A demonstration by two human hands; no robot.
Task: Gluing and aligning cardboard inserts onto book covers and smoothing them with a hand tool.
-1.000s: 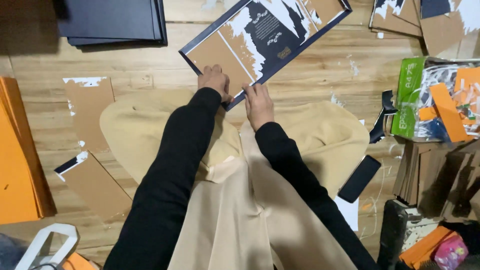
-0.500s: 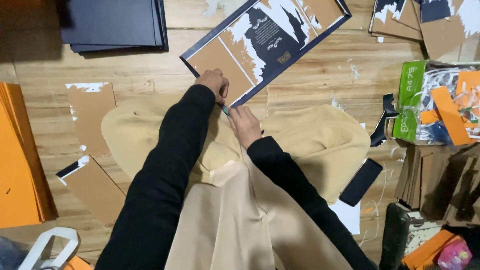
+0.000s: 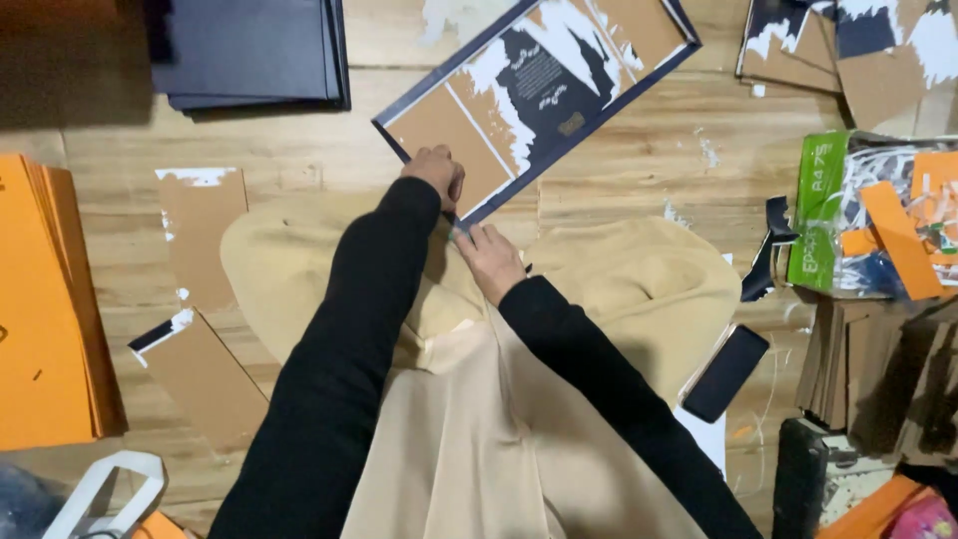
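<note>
your right hand (image 3: 489, 262) has slid toward 6 o'clock, pinching a thin strip; left hand (image 3: 435, 172) presses the dark-bordered brown cardboard sheet (image 3: 539, 90)—peel low and steady.

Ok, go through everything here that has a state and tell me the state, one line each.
Left hand: pressed on the near edge of the flattened board.
Right hand: pinching something small beside that edge, too small to tell.
Flattened board: lying flat, dark covering partly peeled to brown.
Phone: screen dark, flat on the floor.
Orange sheets: stacked.
Dark boards: stacked.
</note>
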